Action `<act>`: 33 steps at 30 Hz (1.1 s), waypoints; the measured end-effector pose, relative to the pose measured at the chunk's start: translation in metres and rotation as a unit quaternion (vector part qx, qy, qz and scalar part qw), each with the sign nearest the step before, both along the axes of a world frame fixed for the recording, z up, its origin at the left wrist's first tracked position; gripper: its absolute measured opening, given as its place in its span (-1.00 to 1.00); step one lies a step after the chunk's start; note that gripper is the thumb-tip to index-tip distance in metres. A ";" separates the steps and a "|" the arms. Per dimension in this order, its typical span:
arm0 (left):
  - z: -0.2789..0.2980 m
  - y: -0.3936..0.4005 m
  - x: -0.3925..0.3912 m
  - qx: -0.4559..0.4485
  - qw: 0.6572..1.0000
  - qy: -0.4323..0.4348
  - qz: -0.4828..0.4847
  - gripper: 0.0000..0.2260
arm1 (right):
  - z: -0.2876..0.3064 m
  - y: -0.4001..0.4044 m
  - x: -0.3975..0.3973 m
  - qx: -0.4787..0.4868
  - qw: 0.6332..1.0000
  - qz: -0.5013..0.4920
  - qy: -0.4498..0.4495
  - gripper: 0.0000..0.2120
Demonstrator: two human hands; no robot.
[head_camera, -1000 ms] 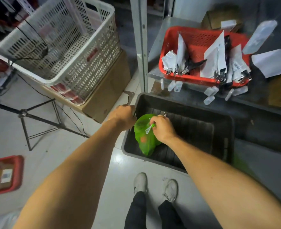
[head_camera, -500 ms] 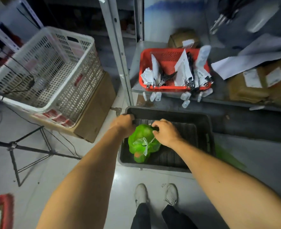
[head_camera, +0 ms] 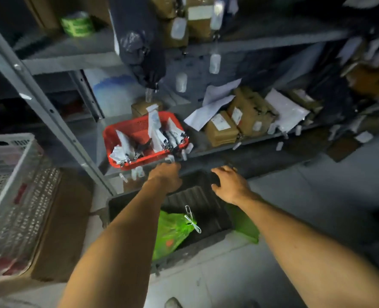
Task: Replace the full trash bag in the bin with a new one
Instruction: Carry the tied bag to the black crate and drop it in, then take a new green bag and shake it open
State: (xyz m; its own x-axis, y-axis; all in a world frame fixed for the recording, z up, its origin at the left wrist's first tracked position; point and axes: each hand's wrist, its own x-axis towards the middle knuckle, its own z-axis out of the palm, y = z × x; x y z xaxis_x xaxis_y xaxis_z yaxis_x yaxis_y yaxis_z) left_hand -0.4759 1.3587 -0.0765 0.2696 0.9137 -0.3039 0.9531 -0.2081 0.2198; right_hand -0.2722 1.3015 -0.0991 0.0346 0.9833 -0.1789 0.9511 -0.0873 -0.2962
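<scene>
A: Where is the bag lying?

B: In the bin, behind both hands, touching neither. It is looking soft, light and slippery; I'd be gripping the knot.

A: Which way is it pointing?

B: Lengthwise, knot toward the fingers.

A: And the hands?

B: Right hand is hovering with fingers spread, empty. Left hand is reaching shelfward; its fingers are hidden, so I cannot tell.

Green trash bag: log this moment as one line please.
green trash bag tied, lying in black bin | left hand off bag, near red basket | right hand open, empty, above bin
</scene>
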 end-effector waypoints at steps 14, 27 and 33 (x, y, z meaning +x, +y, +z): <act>0.016 -0.039 0.249 -0.002 0.996 0.008 -0.086 -0.55 | 0.014 -0.069 0.240 0.016 0.997 -0.071 -0.007 -0.42; -0.050 0.004 0.366 -0.035 0.987 0.046 -0.147 -0.40 | -0.041 -0.039 0.341 -0.010 0.991 -0.126 0.035 -0.43; -0.122 0.045 0.404 -0.095 0.982 0.031 -0.160 -0.48 | -0.103 -0.013 0.370 -0.079 0.981 -0.169 0.045 -0.41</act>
